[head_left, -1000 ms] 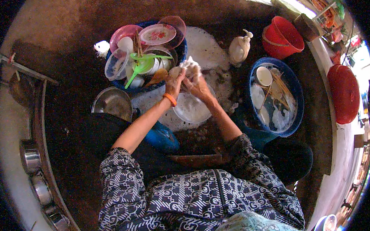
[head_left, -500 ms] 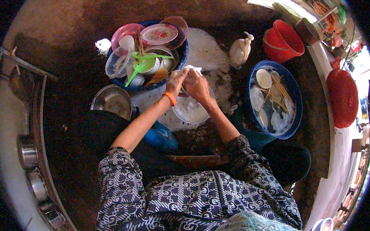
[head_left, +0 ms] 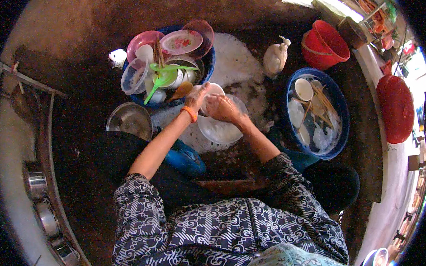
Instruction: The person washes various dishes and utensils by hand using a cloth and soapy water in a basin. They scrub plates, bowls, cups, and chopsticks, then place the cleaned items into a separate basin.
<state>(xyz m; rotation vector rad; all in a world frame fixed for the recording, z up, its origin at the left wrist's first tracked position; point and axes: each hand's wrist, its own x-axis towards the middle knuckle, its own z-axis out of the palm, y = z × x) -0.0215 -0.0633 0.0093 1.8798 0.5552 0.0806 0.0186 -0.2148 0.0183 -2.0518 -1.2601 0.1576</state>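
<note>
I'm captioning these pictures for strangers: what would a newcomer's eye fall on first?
Probably the bright green kitchenware atop the piled dishes in the blue tub, above and left of centre. Next might come the red bucket at upper right, or the orange wristband near the middle. At the centre, the left hand holds a white bowl, with the right hand curled against it.

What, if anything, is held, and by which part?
A white bowl: the left hand holds its left side; the right hand is at its near edge, its grip unclear.
</note>
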